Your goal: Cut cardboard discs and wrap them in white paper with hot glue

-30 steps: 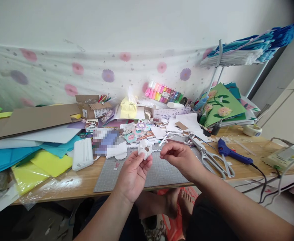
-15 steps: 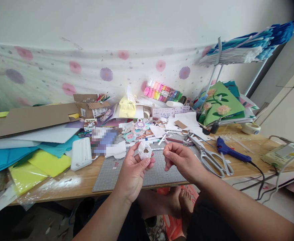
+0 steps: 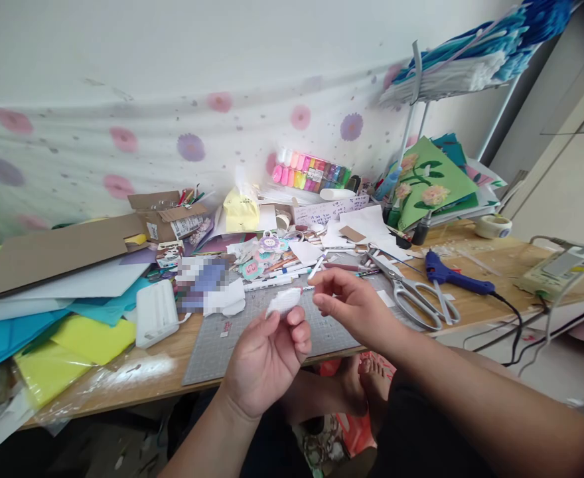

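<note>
My left hand (image 3: 267,355) pinches a small white crumpled paper ring (image 3: 284,302) between thumb and fingers, over the grey cutting mat (image 3: 207,355). The ring is turned edge-on, so its middle hole does not show. Just to the right, my right hand (image 3: 346,302) hovers with bent fingers, thumb and forefinger a little apart. I see nothing between them. Scissors (image 3: 411,295) with grey handles lie beyond my right wrist, beside a blue hot glue gun (image 3: 456,273).
Coloured sheets (image 3: 95,332) and brown cardboard (image 3: 58,255) are stacked at left, near a white rectangular device (image 3: 156,313). Pens, paper scraps and a coloured clay set (image 3: 314,171) crowd the back. At right are a green flower card (image 3: 429,176) and a power strip (image 3: 551,275) with cables.
My left hand has turned the paper ring from face-on to edge-on. The right hand's pinch has loosened and it has moved slightly left. The view has shifted a little.
</note>
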Demonstrator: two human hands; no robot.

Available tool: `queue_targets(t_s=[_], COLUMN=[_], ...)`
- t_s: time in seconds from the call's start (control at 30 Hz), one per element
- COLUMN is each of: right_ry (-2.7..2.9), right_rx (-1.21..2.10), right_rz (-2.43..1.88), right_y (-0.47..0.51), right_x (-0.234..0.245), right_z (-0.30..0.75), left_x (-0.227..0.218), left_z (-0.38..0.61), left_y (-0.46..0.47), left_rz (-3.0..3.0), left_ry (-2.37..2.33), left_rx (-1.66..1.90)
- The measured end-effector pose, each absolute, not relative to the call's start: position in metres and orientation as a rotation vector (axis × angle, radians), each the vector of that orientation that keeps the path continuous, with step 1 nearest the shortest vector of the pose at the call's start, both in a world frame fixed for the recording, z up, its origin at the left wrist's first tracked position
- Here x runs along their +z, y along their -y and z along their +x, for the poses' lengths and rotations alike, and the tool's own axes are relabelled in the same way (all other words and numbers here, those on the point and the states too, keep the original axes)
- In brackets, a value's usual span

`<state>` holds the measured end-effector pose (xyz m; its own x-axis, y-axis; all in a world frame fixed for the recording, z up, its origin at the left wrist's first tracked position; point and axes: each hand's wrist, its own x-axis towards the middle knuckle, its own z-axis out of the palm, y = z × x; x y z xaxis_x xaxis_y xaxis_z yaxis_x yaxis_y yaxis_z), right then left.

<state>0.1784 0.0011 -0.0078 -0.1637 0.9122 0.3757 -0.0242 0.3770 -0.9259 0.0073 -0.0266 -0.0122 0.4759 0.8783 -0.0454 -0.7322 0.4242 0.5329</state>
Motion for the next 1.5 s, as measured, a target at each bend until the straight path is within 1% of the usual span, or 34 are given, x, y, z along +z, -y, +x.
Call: queue_targets(t_s=[0.27, 0.57, 0.7, 0.87, 0.93, 1.03, 1.07, 1.13, 1.2, 1.33, 1.5], right_ry=[1.473, 1.420, 1.455, 1.405, 1.325, 1.253, 1.252, 1.270, 1.290, 1.290, 1.258], right_rx=[0.733, 0.668, 0.732, 1.028, 1.105, 1.083, 1.057, 1.005, 0.954, 0.904, 0.938], right_rz=[-0.907, -0.973, -0.990, -0.972, -0.974, -1.011, -1.023, -1.040, -1.051, -1.062, -1.046], right_y=[0.003, 0.009, 0.008, 0.002, -0.001, -0.004, -0.005, -0.004, -0.002, 0.003, 0.004], right_x=[-0.008, -0.010, -0.007, -0.003, -0.003, -0.005, -0.006, -0.008, -0.010, -0.010, -0.008], right_z=[0.167, 0.159, 0.158, 0.160, 0.161, 0.163, 0.163, 0.163, 0.161, 0.157, 0.153], left_x=[-0.014, -0.019, -0.016, -0.018, -0.024, -0.034, -0.037, -0.039, -0.038, -0.035, -0.034], left_z=[0.018, 0.022, 0.016, 0.008, 0.006, 0.001, 0.000, -0.001, -0.001, 0.004, 0.015], left_y=[0.026, 0.031, 0.030, 0.025, 0.022, 0.018, 0.017, 0.016, 0.016, 0.014, 0.012], left_rz=[0.594, 0.877, 0.962, 1.046, 1.128, 1.354, 1.450, 1.625, 1.692, 1.481, 0.938], left_ry=[-0.397, -0.601, -0.619, -0.693, -0.857, -1.172, -1.242, -1.315, -1.350, -1.304, -0.995], left_rx=[1.035, 1.127, 1.076, 1.020, 1.181, 1.666, 1.779, 1.852, 1.825, 1.824, 1.812])
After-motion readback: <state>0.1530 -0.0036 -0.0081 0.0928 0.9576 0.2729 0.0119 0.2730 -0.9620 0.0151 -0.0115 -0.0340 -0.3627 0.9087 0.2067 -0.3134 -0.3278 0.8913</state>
